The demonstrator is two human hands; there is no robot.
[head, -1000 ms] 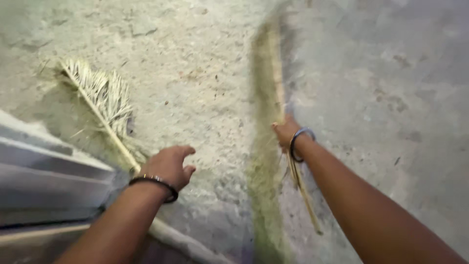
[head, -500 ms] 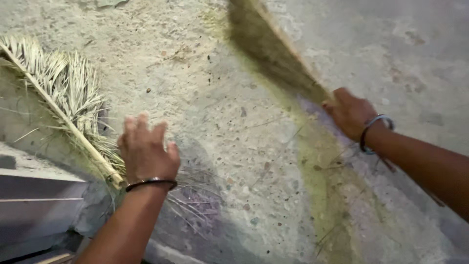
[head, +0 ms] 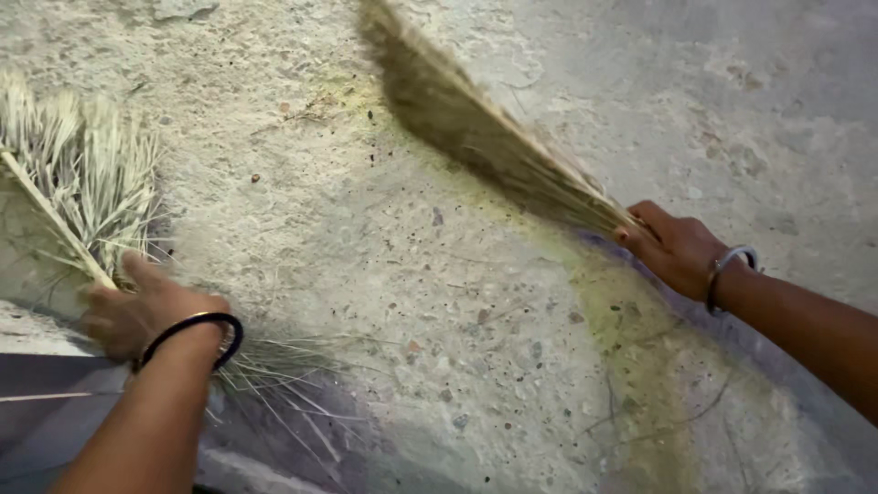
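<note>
- The right hand (head: 675,249) gripped a grass broom (head: 476,128) angled over the concrete floor (head: 439,302).
- The left hand (head: 137,316) closed on a dry palm frond (head: 87,187).

- The left hand (head: 137,316) is low on the left. Its fingers are curled shut and look blurry.
- A black band goes around the left wrist.
- The left arm comes up from the bottom edge.
- The right hand (head: 677,249) is a closed fist.
- The right arm reaches in from the right, with a silver bangle on its wrist.
</note>
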